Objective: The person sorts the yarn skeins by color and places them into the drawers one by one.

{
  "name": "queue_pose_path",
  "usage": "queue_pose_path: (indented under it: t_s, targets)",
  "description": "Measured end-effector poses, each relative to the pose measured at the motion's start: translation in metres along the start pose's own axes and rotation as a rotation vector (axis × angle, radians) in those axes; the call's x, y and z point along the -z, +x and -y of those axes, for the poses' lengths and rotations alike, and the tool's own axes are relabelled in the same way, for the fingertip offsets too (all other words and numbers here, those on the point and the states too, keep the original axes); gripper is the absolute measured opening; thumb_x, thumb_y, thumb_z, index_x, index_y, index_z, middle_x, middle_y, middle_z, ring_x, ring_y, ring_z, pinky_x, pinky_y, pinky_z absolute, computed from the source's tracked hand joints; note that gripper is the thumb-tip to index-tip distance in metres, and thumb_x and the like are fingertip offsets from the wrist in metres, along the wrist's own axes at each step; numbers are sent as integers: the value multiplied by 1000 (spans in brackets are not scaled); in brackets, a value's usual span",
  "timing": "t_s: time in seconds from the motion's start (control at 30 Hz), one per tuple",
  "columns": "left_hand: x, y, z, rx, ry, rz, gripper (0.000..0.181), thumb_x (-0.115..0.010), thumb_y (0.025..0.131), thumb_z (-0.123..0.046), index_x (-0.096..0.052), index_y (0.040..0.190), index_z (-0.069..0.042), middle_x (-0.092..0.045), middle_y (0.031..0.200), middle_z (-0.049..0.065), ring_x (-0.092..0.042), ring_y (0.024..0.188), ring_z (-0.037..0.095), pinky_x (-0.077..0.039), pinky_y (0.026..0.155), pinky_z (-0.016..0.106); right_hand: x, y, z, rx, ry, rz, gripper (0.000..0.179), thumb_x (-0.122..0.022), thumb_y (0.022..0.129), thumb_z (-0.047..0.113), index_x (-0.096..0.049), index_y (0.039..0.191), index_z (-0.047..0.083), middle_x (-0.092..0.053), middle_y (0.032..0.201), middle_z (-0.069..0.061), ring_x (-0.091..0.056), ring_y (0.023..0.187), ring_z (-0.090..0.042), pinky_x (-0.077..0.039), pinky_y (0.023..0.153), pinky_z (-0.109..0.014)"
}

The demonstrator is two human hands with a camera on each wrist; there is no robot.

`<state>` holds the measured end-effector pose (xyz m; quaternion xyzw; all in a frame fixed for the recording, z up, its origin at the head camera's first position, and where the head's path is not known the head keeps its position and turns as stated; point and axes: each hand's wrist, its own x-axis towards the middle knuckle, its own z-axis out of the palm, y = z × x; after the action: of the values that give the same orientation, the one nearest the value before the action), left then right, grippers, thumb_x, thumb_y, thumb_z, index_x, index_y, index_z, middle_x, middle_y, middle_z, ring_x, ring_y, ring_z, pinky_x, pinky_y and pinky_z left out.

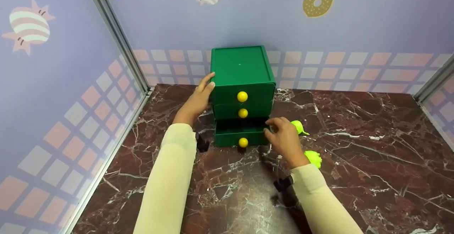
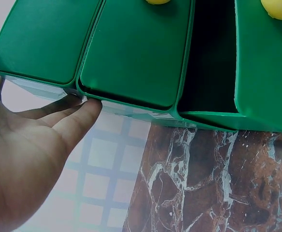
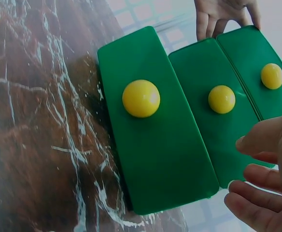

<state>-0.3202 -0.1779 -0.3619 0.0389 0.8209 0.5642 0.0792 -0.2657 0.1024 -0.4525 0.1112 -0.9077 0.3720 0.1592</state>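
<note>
A green three-drawer cabinet (image 1: 239,67) with round yellow knobs stands against the back wall. Its bottom drawer (image 1: 227,139) is pulled out, and the part of its inside that shows is dark. The top drawer (image 2: 49,38) and the middle drawer (image 2: 136,53) are closed. My left hand (image 1: 197,101) rests against the cabinet's left side, with fingers extended along it. By the right end of the bottom drawer hovers my right hand (image 1: 284,138), its fingers loosely bent and nothing between them. The bottom yellow knob (image 3: 141,98) is left of that hand.
On the marbled dark red tabletop (image 1: 376,156), a bright lime-green object (image 1: 297,125) with a thin tail lies right of the cabinet. A bumpy lime-green object (image 1: 313,159) sits nearer, partly behind the right wrist. Patterned wall panels (image 1: 354,32) enclose the back and sides.
</note>
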Motion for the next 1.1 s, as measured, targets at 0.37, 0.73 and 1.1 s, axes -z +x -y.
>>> queue_pose_path:
  t_s: [0.37, 0.73, 1.1]
  targets:
    - [2, 2, -1, -12, 55, -11, 48, -29, 102, -56, -19, 149, -52, -3, 164, 4, 6, 151, 31, -20, 116, 59, 4, 4, -14, 40, -13, -51, 15, -71, 85, 10, -73, 99, 6, -65, 95, -12, -61, 85, -26, -52, 75, -42]
    - [1, 4, -1, 16, 34, -17, 46, -30, 103, -54, -22, 148, -52, -7, 164, 2, -2, 151, 31, -17, 116, 59, 12, 11, -27, 27, -41, -69, 18, -73, 83, 11, -72, 101, 6, -64, 97, -15, -59, 87, -29, -47, 76, -46]
    - [-2, 5, -14, 78, -129, -50, 39, -29, 107, -35, -34, 145, -43, -40, 145, 10, -57, 115, 27, -48, 94, 46, 19, 17, -43, -55, -67, -19, 24, -70, 85, 13, -70, 108, 6, -62, 108, -17, -60, 98, -38, -48, 86, -52]
